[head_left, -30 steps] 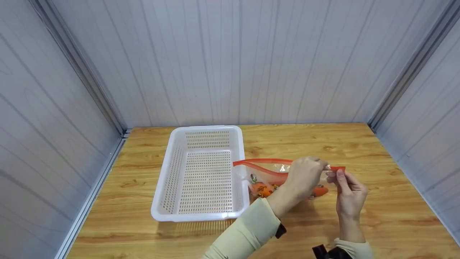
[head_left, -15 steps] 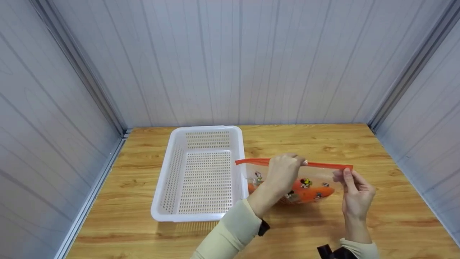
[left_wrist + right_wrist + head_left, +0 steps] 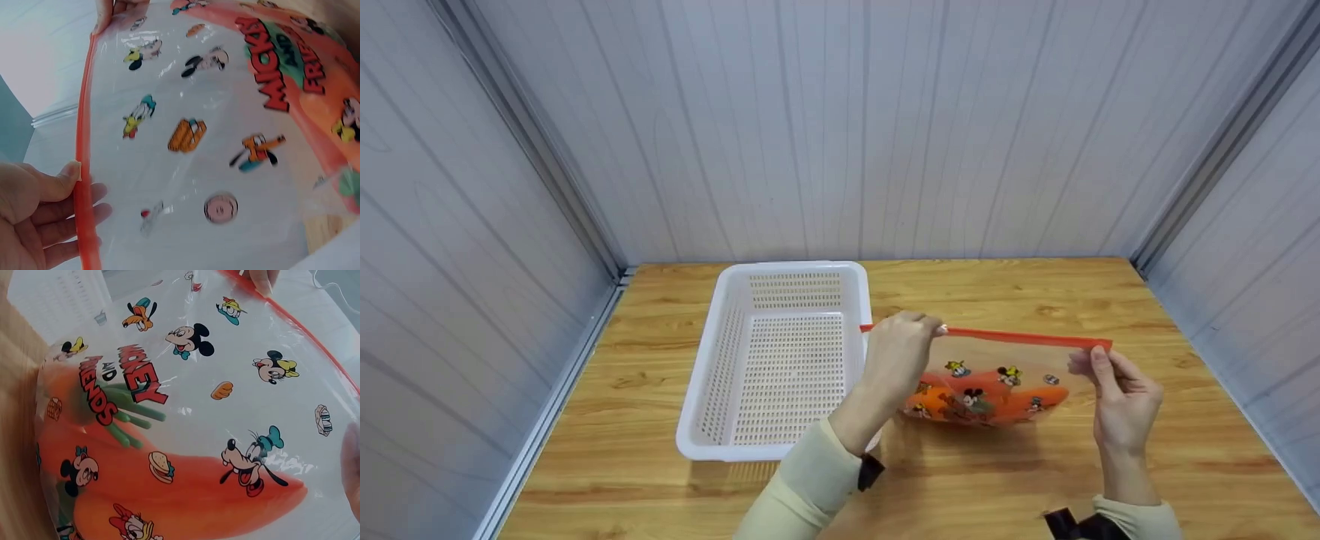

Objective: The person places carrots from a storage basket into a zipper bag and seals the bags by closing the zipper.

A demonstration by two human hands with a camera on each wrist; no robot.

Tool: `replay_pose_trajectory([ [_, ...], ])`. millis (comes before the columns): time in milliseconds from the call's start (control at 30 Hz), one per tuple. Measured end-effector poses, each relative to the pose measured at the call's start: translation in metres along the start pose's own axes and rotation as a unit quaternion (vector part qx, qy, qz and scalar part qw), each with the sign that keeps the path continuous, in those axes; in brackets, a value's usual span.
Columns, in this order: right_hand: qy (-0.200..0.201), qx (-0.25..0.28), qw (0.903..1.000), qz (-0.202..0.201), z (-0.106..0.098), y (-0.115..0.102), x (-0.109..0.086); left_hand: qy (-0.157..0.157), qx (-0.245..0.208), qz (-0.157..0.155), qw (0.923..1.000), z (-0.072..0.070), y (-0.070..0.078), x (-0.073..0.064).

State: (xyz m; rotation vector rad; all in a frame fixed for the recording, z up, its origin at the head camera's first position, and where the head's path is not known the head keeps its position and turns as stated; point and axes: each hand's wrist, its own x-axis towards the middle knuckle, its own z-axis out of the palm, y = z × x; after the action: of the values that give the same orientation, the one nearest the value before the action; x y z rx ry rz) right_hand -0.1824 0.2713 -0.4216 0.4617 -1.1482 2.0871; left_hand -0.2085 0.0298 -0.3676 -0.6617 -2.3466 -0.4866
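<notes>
A clear zip bag with a red seal strip and cartoon prints hangs between both hands over the right part of the table. Orange carrots with green stems show through its film. My left hand pinches the red strip near its left end, thumb on one side and fingers behind. In the left wrist view, the thumb of that left hand presses on the strip. At the bag's upper right corner, my right hand holds the strip's end between thumb and fingers. The strip is straight and its edges lie together.
A white perforated plastic basket stands left of the bag, nothing inside it; the left hand and forearm overlap its right rim. Pale panel walls enclose the back and sides of the wooden table.
My left hand has slid leftward along the red strip, from near the right end to near the left. The gaping mouth has drawn together. My right hand moved slightly right, pulling the strip straight.
</notes>
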Motion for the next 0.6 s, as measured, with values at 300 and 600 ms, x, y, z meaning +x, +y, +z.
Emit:
replay_pose_trajectory([
  [300,-0.016,-0.021,0.9996,-0.003,-0.003,-0.009,0.013,0.019,0.01,-0.025,0.9994,-0.014,-0.025,-0.003],
  [600,-0.021,-0.046,0.9986,-0.015,-0.007,-0.019,0.024,0.02,-0.002,-0.052,0.9984,-0.03,-0.038,-0.001],
])
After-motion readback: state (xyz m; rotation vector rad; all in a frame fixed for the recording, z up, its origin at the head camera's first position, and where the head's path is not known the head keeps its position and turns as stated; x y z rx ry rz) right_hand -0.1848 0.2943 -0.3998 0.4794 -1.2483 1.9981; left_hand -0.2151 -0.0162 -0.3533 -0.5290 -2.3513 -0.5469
